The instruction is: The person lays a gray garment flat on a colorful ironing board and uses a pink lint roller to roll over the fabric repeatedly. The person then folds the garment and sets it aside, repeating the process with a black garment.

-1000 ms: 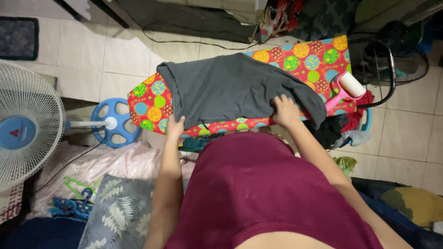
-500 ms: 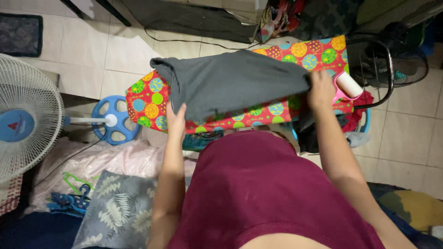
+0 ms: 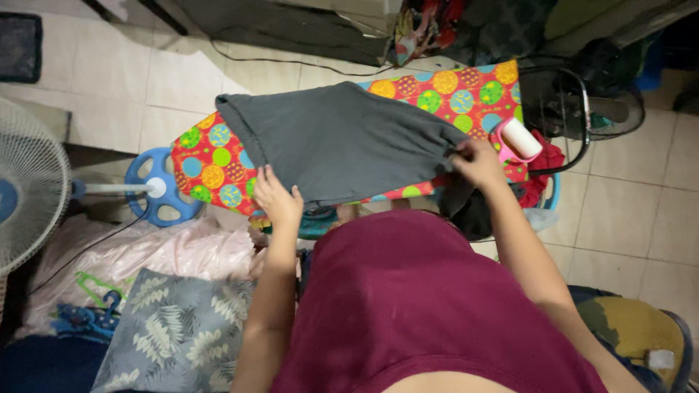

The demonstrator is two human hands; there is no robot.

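1. The grey garment [image 3: 335,142] lies spread across the ironing board [image 3: 218,156] with its bright dotted cover, reaching from the left end nearly to the right.
2. Doing this well means keeping the cloth taut and flat, edges square to the board, no bunching at the near edge.
3. Left hand [image 3: 277,198] rests at the near left hem, fingers loosely curled on the fabric.
4. Right hand [image 3: 477,161] pinches the garment's right end shut, just beside the pink lint roller [image 3: 518,138].
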